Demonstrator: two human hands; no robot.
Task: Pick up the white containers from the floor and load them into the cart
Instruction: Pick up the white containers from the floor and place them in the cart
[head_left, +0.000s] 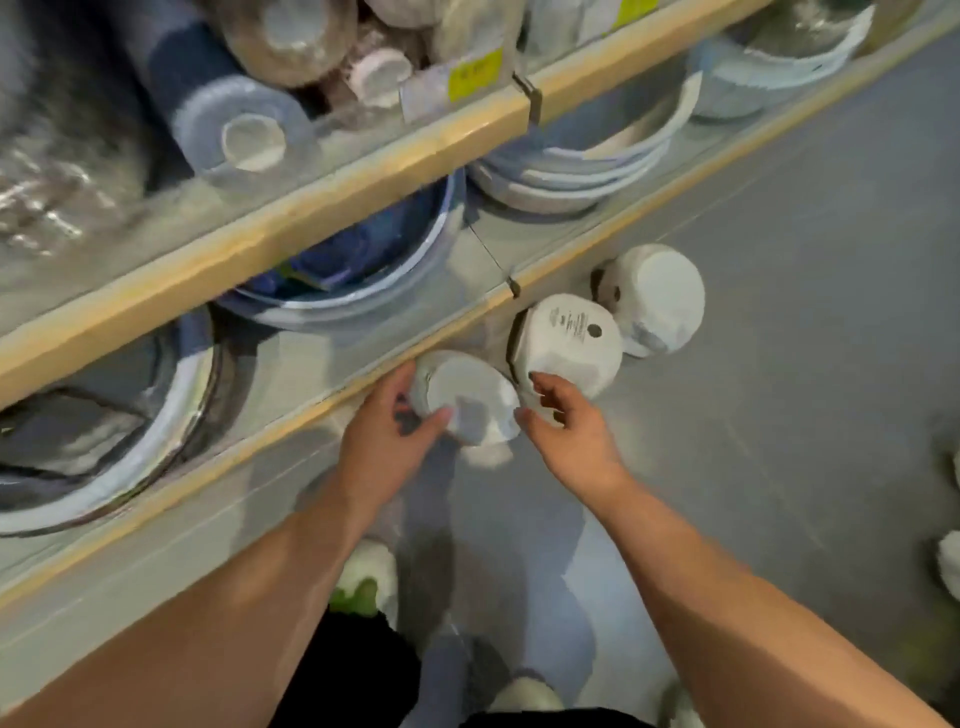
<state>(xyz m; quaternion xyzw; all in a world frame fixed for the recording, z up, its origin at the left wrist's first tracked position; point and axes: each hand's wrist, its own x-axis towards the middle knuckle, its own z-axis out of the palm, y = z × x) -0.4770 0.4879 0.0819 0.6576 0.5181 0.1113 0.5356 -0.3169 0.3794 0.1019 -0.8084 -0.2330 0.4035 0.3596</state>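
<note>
White container (467, 395), beside shelf edge (260, 449): left hand (387, 436) grips its left rim; right hand (571, 431) half-curled at right rim, hold indeterminable.

Just beyond the fingers of the left hand (384, 436) the shelf edge (291, 428) hems in the nearest white container (467, 395), the labelled container (569, 338) and the far container (657, 299) crowd past the fingertips of the right hand (566, 421), and open floor (805, 415) lies to their right.

1 view only: head cam is looking steeply down, wide-angle, hovering close over left hand (384, 441) & right hand (574, 434); shelf rack (311, 213) is running toward 10 o'clock, floor (805, 338) spreading toward 3 o'clock.
</note>
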